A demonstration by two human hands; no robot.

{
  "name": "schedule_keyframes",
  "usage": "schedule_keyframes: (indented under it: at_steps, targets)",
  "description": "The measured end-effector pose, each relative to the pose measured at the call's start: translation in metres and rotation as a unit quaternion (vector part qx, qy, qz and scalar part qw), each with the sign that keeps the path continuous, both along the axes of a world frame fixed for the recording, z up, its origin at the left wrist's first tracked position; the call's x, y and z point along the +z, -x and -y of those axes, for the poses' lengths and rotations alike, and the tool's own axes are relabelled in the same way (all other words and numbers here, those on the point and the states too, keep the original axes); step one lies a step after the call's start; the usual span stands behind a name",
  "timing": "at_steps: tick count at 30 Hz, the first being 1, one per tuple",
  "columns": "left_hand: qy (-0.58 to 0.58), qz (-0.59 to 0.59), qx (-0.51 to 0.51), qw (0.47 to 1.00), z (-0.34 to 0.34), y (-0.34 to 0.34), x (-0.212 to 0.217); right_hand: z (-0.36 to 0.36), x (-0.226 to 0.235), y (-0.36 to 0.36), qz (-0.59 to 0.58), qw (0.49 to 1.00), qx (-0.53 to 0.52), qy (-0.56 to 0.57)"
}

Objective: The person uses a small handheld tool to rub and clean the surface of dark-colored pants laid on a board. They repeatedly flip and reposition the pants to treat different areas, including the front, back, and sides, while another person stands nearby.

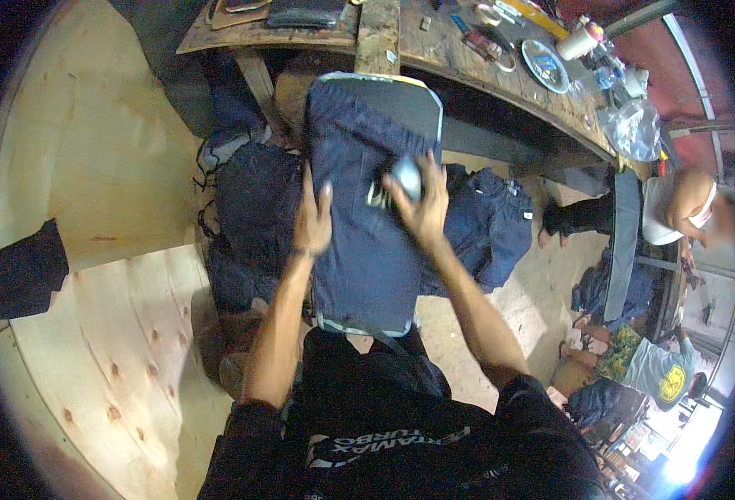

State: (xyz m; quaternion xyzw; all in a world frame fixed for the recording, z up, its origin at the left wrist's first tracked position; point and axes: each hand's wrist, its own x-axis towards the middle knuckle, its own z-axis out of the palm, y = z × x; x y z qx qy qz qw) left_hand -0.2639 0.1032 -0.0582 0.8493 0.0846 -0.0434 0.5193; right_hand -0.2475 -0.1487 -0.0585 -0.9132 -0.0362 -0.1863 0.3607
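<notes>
A dark navy garment (359, 258) is stretched over a long board with a pale rim (441, 108), lying lengthwise in front of me. On its left edge rests my left hand (312, 223), fingers stretched out along the side and the thumb on the cloth. My right hand (424, 204) is closed around a rounded, shiny grey object (406, 178), whose kind I cannot make out because of blur. It is over the upper right part of the cloth. Just left of it a small pale mark (377, 195) shows on the fabric, partly hidden.
Piles of dark clothing (255, 217) flank the board, with another dark heap (484, 221) at right. A wooden workbench (442, 50) stands ahead, bearing a metal plate (545, 67) and a thread cone (580, 40). Plywood (117, 333) lies left. Two people (676, 208) are at far right.
</notes>
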Motion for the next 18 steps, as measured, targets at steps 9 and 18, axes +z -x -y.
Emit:
schedule_keyframes:
  at_steps: [9, 18]
  targets:
    - [0.011, -0.241, -0.034, 0.970, -0.067, 0.148, -0.009, -0.191, 0.071, 0.063, 0.013, 0.976, 0.218, 0.017]
    - [-0.111, 0.071, -0.036, 0.991, 0.015, 0.034, 0.021, -0.096, 0.112, 0.026, 0.116, 0.993, 0.010, -0.024]
